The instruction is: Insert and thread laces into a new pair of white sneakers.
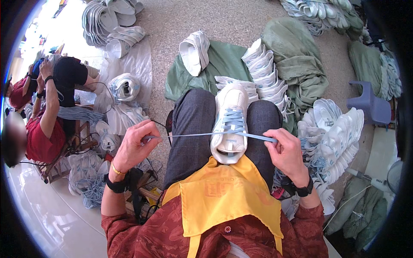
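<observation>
A white sneaker [224, 144] stands between my knees, its toe pointing away from me and its opening toward my yellow apron [232, 193]. Light blue laces [233, 118] criss-cross up its front. My left hand [138, 144] pinches one lace end, out to the left of the shoe. On the other side, my right hand [286, 150] grips the opposite end between thumb and fingers. The lace [193, 135] runs taut and nearly level between both hands, across the upper part of the tongue.
Stacked white shoe uppers [264, 71] lie beyond my knees beside green cloth [232, 60]. More uppers [333, 133] are heaped at right, near a blue-grey plastic stool [371, 103]. At left, a person in red [45, 133] sits among bundled uppers and laces.
</observation>
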Motion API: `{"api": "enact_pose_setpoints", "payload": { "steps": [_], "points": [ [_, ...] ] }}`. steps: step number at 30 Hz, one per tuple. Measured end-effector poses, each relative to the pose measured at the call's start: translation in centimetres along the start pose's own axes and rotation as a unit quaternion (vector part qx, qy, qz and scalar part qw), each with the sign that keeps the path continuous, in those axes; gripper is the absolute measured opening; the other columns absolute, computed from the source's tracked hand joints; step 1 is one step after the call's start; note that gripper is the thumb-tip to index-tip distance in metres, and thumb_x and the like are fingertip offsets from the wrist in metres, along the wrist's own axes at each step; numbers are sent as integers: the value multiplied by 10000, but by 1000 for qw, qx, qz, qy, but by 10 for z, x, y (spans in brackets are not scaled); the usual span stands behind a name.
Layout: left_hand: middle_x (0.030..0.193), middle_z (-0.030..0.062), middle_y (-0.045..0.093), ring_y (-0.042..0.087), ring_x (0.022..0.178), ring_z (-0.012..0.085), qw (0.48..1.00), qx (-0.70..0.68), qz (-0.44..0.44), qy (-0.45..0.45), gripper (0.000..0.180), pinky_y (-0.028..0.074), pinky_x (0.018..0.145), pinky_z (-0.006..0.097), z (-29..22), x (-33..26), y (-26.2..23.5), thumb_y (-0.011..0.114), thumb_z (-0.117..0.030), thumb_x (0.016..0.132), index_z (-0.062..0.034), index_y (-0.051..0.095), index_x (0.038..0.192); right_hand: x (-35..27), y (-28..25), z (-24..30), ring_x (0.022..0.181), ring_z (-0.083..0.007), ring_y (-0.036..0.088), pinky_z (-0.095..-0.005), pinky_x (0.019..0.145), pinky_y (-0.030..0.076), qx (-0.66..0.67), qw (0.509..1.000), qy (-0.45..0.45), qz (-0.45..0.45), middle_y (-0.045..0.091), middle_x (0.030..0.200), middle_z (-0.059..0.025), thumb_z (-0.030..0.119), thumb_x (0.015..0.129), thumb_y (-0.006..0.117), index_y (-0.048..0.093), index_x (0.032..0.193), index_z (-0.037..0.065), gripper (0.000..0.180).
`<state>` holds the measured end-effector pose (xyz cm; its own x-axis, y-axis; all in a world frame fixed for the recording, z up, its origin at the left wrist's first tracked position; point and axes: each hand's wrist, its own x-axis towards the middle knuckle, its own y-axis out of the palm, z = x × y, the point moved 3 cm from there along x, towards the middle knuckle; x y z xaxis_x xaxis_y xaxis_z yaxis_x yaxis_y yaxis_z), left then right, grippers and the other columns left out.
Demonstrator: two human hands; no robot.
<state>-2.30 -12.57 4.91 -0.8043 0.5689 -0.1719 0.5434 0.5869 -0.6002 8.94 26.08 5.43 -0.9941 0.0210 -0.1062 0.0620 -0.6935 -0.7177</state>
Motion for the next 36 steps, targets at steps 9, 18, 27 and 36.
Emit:
{"api": "enact_pose_setpoints", "payload": {
  "steps": [9, 18, 27, 36],
  "points": [
    [821, 118, 617, 595, 836, 344, 992, 112, -48, 26, 161, 478, 748, 422, 22, -8, -15, 752, -4, 816, -3, 603, 876, -25, -47, -48, 695, -260, 647, -346, 648, 501, -69, 991, 8, -115, 682, 832, -125, -3, 935, 687, 761, 1086, 19, 170],
    [794, 101, 635, 603, 815, 298, 984, 149, -83, -48, 145, 484, 725, 403, 73, -36, -46, 751, 18, 793, -6, 621, 854, -67, -87, -151, 647, -111, 607, -271, 584, 472, -42, 983, 133, -118, 750, 889, -72, 24, 974, 651, 772, 1115, -5, 188],
    [793, 88, 643, 588, 789, 280, 975, 187, -84, -87, 135, 481, 740, 401, 84, -46, -75, 746, -13, 817, -8, 618, 860, -102, -104, -235, 589, -76, 553, -256, 535, 436, -14, 958, 259, -125, 744, 825, -58, 55, 990, 643, 770, 1140, -16, 209],
    [790, 104, 634, 614, 781, 298, 966, 227, -85, -91, 147, 486, 731, 407, 81, -39, -86, 726, -15, 831, 0, 586, 874, -106, -106, -261, 617, -114, 667, -262, 529, 529, -14, 956, 267, -122, 735, 819, -78, 41, 999, 634, 766, 1096, -23, 176]
  ]
}}
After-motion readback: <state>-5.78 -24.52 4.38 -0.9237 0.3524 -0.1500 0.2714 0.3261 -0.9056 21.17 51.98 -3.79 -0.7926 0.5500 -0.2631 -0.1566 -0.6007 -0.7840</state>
